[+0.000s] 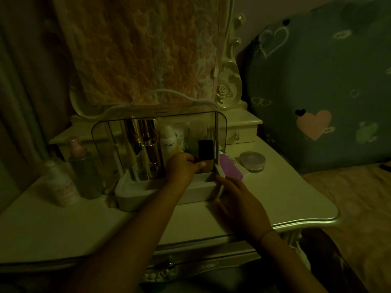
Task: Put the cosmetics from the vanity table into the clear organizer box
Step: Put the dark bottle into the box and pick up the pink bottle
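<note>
Left grip (183, 167) curls thumb and fingers round the lower part of a dark-capped bottle (205, 149), holding it upright at the right end of the clear organizer box (148, 195), which stands at the middle of the worktop (63, 225).

The risk, judged from here: the slot is tight, with a white spray bottle (168, 140) and gold tubes (148, 154) packed just to its left. A sideways nudge could topple them, or the bottle could catch on the box's white rim and tip.

Right grip (234, 195) meets the white edge strip (219, 180) at the box's near right corner; in the gloom it cannot be told whether the fingers wrap it or merely rest there.

A purple pack (231, 170) and a round compact (252, 160) lie outside on the right; two bottles (84, 168) stand on the left.
</note>
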The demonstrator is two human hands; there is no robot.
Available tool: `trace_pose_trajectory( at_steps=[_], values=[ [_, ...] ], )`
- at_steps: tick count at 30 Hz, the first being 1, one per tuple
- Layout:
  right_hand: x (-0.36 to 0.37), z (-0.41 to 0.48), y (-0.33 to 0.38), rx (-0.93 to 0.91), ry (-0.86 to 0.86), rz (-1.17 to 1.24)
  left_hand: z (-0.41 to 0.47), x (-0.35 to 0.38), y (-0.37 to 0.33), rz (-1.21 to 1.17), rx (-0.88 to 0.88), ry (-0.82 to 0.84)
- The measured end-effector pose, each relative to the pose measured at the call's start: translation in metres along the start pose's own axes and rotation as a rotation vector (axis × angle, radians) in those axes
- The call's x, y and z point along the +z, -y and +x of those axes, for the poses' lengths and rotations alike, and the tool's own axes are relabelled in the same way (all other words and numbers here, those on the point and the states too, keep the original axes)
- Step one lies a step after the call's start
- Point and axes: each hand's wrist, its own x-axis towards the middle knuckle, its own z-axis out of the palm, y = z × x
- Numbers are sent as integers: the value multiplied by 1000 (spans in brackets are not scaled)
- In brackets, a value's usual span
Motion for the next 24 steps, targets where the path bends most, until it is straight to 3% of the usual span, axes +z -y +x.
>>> trace_pose_trajectory(
  at_steps=[8, 12, 15, 19, 24],
  values=[
    [-5, -3, 6, -7, -16, 19, -36, -28, 15, -165, 85, -115],
    [-10, -7, 18, -22, -144, 64, -62, -62, 38, -212, 162, -182],
    [-3, -14, 45, -80, -230, 180, -76, -94, 57, -137, 223, -281],
    [24, -16, 91, -174, -192, 287, -81, -131, 84, -184, 176, -430],
    [55, 7, 125, -173, -115, 148, -70, -167, 106, -57, 189, -692]
  ],
)
